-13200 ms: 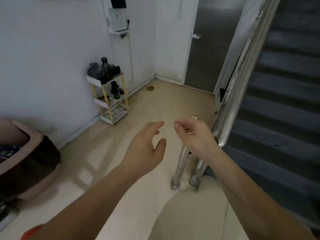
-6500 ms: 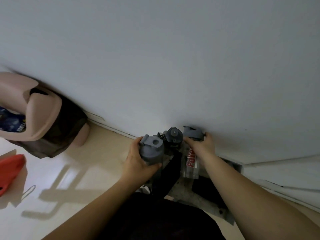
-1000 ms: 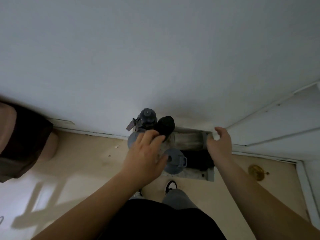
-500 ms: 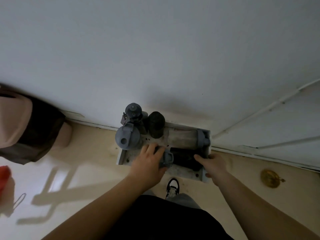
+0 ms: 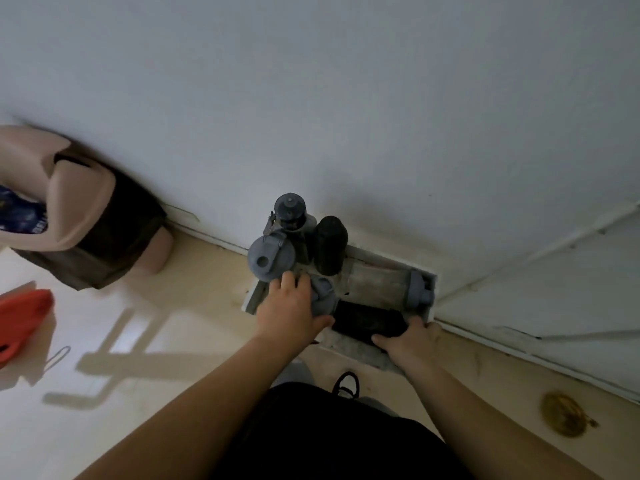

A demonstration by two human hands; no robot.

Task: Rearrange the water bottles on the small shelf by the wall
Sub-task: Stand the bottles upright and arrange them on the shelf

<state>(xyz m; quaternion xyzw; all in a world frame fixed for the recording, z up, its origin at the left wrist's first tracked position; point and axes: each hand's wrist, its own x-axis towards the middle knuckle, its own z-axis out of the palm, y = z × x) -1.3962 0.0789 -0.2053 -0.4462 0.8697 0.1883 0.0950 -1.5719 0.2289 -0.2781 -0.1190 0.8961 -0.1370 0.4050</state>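
The dark bottle (image 5: 367,322) lies on its side at the front of the small shelf (image 5: 252,299), by the wall. It looks hard, smooth and a bit slippery. Hold it at both ends. The left hand (image 5: 291,315) wraps around its gray cap (image 5: 323,296). The right hand (image 5: 410,341) curls on its bottom end. Half a second ago, the right hand was only reaching; now both hands hold the bottle. A clear bottle (image 5: 381,284) lies behind it.
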